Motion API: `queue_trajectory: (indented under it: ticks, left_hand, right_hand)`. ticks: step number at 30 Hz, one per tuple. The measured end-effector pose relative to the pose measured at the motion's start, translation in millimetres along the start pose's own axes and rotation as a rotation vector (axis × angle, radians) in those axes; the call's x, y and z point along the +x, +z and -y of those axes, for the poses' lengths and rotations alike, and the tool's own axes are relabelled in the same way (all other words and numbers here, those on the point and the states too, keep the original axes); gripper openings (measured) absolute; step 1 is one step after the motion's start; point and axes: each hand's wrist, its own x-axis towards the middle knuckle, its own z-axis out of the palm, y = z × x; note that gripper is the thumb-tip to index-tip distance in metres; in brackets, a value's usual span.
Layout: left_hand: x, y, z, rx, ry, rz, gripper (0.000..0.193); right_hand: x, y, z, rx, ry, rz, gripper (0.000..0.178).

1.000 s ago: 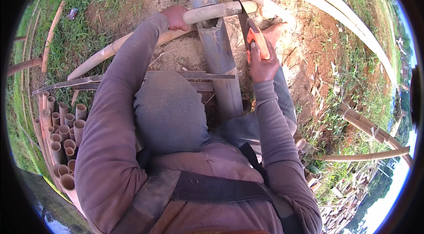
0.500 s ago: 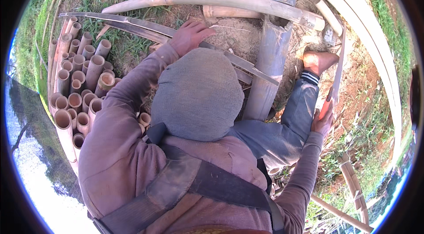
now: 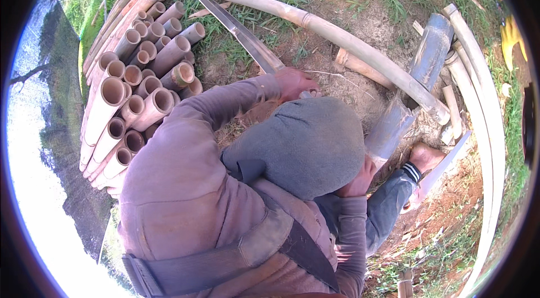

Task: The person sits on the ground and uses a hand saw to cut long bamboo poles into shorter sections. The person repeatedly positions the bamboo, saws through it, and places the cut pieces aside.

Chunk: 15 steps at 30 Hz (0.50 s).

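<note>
My left hand is closed around a long, dark, narrow strip with pale edges, whose far part runs up to the upper left. A grey cap hides the strip's near part. My right hand is bent in close beside the cap, near the thick grey bamboo pole. Its fingers are mostly covered, so what it holds cannot be made out. A saw rests by the bare foot, its blade pointing away and its handle partly behind the trouser leg.
Many cut bamboo tubes are stacked at left, open ends up. A curved bamboo pole lies across the notched grey one, over a short bamboo piece. Long pale poles curve along the right. A yellow glove shows at the right rim.
My right hand has let go of the saw and moved in toward the cap. The view has turned and shifted; my left hand stays on the strip, now with its fingers curled.
</note>
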Motion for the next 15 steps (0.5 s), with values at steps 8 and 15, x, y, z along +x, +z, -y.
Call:
queue_trajectory:
  ticks: [8,15]
  left_hand:
    - [52,-37,19,0.304,-0.097,-0.675,0.061]
    - [134,-87,27,0.411,-0.025,-0.201,0.069]
  right_hand:
    - [57,-22,21,-0.353,0.155,-0.337,0.048]
    - [18,113,13,-0.003,0.157,0.196,0.056]
